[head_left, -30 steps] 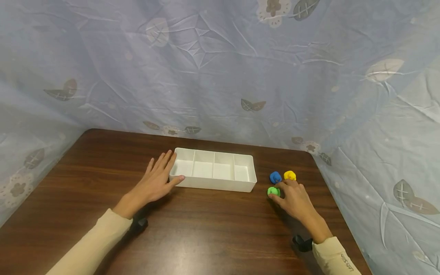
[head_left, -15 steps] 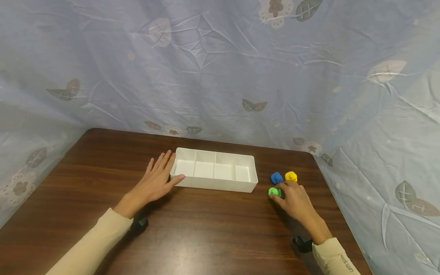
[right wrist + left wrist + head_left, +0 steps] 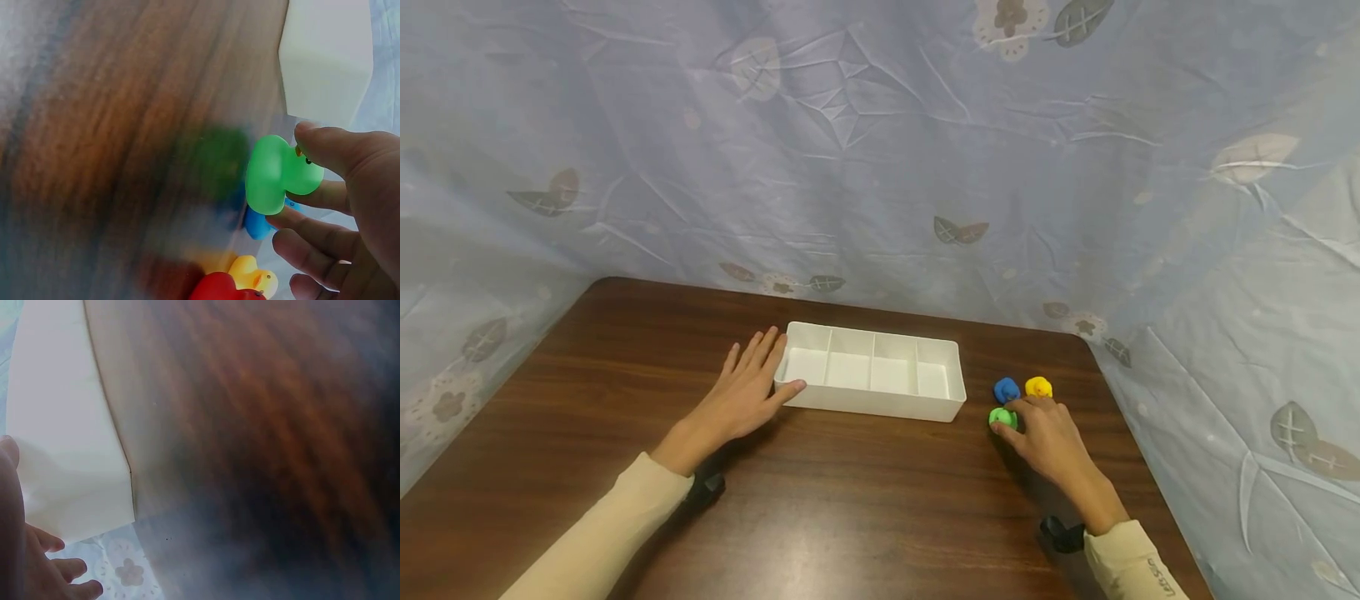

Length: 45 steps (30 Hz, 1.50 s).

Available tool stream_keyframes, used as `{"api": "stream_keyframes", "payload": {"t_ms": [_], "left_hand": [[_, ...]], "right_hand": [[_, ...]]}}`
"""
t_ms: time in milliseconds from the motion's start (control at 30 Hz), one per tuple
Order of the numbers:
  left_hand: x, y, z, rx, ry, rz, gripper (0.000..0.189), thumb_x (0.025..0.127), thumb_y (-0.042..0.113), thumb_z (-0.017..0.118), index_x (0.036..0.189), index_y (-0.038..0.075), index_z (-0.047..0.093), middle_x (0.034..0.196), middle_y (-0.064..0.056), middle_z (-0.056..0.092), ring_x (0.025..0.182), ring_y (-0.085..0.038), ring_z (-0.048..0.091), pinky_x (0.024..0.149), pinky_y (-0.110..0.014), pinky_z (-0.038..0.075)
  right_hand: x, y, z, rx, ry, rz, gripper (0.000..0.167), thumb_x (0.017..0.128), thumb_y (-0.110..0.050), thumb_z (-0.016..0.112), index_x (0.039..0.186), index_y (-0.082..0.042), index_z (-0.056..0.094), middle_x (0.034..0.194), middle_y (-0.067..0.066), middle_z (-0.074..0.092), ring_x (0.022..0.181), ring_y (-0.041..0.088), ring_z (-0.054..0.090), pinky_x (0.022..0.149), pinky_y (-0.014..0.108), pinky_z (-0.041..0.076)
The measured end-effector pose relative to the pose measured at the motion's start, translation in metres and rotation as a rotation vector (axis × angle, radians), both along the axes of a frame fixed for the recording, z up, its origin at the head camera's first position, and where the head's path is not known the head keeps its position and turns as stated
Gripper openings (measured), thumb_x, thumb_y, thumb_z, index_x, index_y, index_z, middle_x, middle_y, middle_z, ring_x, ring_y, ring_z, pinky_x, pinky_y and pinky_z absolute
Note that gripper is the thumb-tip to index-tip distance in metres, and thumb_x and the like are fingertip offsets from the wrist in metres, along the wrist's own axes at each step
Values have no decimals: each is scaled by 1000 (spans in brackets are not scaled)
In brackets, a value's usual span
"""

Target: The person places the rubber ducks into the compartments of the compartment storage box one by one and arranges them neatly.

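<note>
My left hand (image 3: 741, 400) lies with fingers spread at the left end of a white four-walled tray (image 3: 865, 400), its thumb along the front side. In the left wrist view, fingertips (image 3: 75, 569) show past the tray's corner (image 3: 75, 487). On the right, my right hand (image 3: 1052, 437) pinches a green rubber duck (image 3: 1002, 418) by the head between thumb and fingers. A blue duck (image 3: 1007, 390) and a yellow duck (image 3: 1038, 387) sit just behind it. A red duck (image 3: 219, 289) shows in the right wrist view, hidden under the hand in the head view.
Thin dividers split the tray into compartments, with bare floors (image 3: 891, 375) showing. The dark wooden table (image 3: 850, 500) carries everything. A patterned pale curtain (image 3: 880, 167) hangs close behind the table and along both sides.
The whole head view shifts slightly to the right as the camera turns. Both hands, the tray and the ducks keep their places relative to each other.
</note>
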<state>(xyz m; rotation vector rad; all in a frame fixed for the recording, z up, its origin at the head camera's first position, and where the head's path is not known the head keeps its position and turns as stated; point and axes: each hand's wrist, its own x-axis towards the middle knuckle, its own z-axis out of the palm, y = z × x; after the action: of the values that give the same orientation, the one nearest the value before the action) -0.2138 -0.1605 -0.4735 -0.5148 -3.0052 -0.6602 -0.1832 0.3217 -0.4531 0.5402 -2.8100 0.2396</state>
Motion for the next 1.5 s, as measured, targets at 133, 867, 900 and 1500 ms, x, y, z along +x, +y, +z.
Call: {"api": "stream_keyframes", "payload": {"t_ms": [133,867,900,1500], "left_hand": [[0,0,-1,-7,11,4,95,108,66,43,172,4,9,181,-21,5,168,-46,6,132,-71,4],[-2,-1,0,-24,3,-5,95,108,68,41,172,4,10,181,-21,6,168,-46,7,132,-71,3],[-2,-1,0,-25,1,-5,95,108,68,41,172,4,10,181,-21,5,168,-46,7,132,-71,3],[-2,-2,3,-21,-3,-8,94,109,65,42,172,3,8,180,-22,5,168,-46,4,132,-72,2]], "right_hand": [[-1,-1,7,0,-12,-8,35,88,-29,89,107,0,80,91,13,76,72,18,58,60,31,45],[-23,-17,58,-31,-5,-15,41,93,-33,84,114,1,78,113,21,77,96,40,67,81,56,51],[-24,-19,60,-30,-2,-11,41,93,-33,84,114,1,78,112,21,77,95,40,66,80,54,50],[-45,-72,76,-37,-27,58,33,96,-33,80,113,-4,78,116,17,78,104,39,67,87,52,49]]}}
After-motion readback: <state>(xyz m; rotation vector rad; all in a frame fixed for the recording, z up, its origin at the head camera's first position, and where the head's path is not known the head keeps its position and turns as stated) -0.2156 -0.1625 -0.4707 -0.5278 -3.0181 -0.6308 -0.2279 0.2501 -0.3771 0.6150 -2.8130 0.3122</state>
